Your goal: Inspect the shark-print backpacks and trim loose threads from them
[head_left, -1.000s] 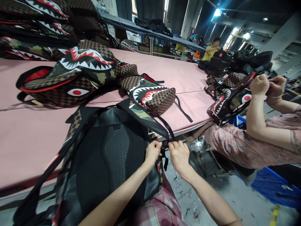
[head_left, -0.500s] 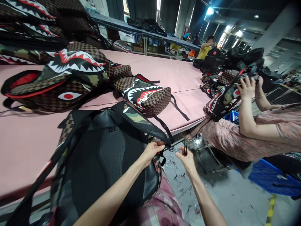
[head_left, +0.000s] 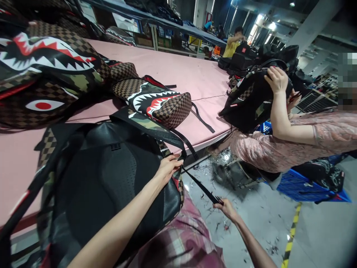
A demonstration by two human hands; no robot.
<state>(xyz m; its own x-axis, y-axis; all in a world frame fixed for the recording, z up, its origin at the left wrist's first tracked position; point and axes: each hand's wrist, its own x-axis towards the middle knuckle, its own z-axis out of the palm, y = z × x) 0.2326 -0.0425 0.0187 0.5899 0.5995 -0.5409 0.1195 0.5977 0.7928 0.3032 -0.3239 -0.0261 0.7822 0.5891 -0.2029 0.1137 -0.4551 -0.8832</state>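
Observation:
A black backpack (head_left: 83, 193) with checkered and camouflage edges leans back-panel up against the table edge and my lap. Its padded shoulder strap (head_left: 158, 130) runs toward my left hand (head_left: 168, 167), which is closed on the strap's lower end, where the buckle is hidden by my fingers. From there a black webbing strap (head_left: 199, 183) stretches taut, down to the right. My right hand (head_left: 228, 209) is closed on its far end. Small dark prongs, perhaps thread snips, show at those fingertips.
Shark-mouth backpacks (head_left: 50, 70) and a smaller shark-mouth bag (head_left: 158, 102) lie on the pink table (head_left: 200, 78). At right a co-worker (head_left: 279, 137) handles a dark backpack (head_left: 245, 100) beside a blue crate (head_left: 295, 186). Scraps litter the grey floor (head_left: 245, 230).
My right hand has moved down and away from my left, and the webbing strap is now drawn taut between them. The co-worker's backpack has turned, showing its dark side. The view has shifted right.

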